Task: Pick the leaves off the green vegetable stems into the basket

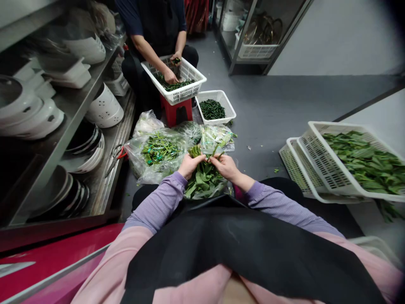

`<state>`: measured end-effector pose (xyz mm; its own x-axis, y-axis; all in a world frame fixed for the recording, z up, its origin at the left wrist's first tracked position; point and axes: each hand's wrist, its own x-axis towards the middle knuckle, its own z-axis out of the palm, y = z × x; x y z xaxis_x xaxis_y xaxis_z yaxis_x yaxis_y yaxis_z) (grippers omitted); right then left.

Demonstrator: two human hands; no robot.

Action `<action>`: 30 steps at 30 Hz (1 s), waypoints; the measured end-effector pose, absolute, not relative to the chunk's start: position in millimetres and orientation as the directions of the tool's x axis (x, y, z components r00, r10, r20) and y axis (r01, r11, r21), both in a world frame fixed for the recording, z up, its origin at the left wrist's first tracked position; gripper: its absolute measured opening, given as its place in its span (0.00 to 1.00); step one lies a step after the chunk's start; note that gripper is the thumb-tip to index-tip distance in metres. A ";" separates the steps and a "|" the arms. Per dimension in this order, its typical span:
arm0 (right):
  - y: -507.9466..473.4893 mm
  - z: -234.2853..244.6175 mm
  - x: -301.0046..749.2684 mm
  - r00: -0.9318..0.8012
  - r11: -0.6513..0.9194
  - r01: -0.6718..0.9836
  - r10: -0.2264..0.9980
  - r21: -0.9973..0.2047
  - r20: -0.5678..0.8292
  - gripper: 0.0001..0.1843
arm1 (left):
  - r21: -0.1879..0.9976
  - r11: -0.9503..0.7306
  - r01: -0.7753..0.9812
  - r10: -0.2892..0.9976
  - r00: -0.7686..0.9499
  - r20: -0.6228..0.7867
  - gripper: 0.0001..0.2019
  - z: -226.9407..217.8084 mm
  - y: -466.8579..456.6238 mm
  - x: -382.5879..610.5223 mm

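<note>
Above my lap, my left hand (190, 165) is closed around the stem ends of a bunch of leafy greens (205, 179), whose leaves hang toward me. My right hand (225, 166), close beside it, pinches a thin green stem at the top of the bunch. Clear plastic shows under the leaves. Just beyond my hands lie an open plastic bag of green stems (161, 147) with bluish-green ties and a bag of paler stems (217, 137). The fingertips partly hide the pinched stem.
Opposite me, a seated person works in a white basket (196, 88) on a red stool (177, 112). A basket of dark green pods (212, 109) stands on the floor. Stacked baskets with leaves (363, 162) are at my right. Scissors (117, 157) rest by the dish shelf (76, 114) at left.
</note>
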<state>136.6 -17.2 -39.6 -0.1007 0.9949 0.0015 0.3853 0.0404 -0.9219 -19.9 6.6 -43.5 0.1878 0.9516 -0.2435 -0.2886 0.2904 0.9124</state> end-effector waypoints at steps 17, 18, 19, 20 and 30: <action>-0.6 3.6 157.0 -0.504 -0.063 0.438 0.809 -0.897 -0.303 0.21 | 0.948 0.269 -0.167 0.843 0.517 -0.149 0.19 -21.4 4.3 -36.1; -1.2 -0.3 149.4 -0.526 -0.032 0.441 0.800 -0.897 -0.287 0.21 | 0.933 0.299 -0.199 0.847 0.506 -0.163 0.19 -21.6 1.9 -32.8; -1.5 -3.7 144.0 -0.540 0.004 0.456 0.796 -0.890 -0.273 0.21 | 0.923 0.311 -0.227 0.859 0.482 -0.171 0.18 -22.3 0.3 -30.3; -1.7 -6.2 140.4 -0.543 0.040 0.482 0.797 -0.875 -0.262 0.20 | 0.917 0.309 -0.251 0.876 0.450 -0.172 0.17 -23.5 -0.7 -28.5; 1.9 14.2 138.0 -0.578 0.188 0.709 0.707 -0.680 -0.407 0.17 | 0.943 0.245 -0.224 0.912 0.384 -0.146 0.13 -18.5 -1.7 -33.1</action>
